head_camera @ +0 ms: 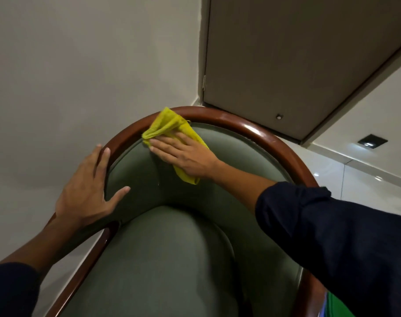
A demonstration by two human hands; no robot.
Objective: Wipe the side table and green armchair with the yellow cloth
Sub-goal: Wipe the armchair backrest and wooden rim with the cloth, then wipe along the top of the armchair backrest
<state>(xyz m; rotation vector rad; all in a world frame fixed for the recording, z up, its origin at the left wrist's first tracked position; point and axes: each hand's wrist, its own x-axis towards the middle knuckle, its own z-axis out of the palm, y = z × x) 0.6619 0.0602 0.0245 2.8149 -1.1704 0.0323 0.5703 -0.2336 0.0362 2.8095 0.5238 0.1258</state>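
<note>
Green upholstery fills most of your view: the green armchair [172,259] sits under you, its padded backrest curving up to a glossy wooden frame [252,126] that arches round the top and runs down both sides. Behind it stand a pale wall [80,65] and a closed door [286,53], with light floor tiles [366,179] off to the right. Your left hand [87,191] rests spread and flat on the left side of the frame, fingers over the wood and thumb on the fabric, holding nothing and apparently steadying the chair. Your right hand [183,154] lies flat with its fingers together, pressing the yellow cloth [169,129] against the upper backrest; the bunched cloth reaches up onto the wooden rim and trails out below your wrist. By this, you seem to be in the armchair part of the job, working the top of the backrest. The seat cushion, the lower back and most of the wooden frame look likely still to need a pass, though nothing shows which areas are already clean. The side table is out of view, so you cannot tell whether it is done.
</note>
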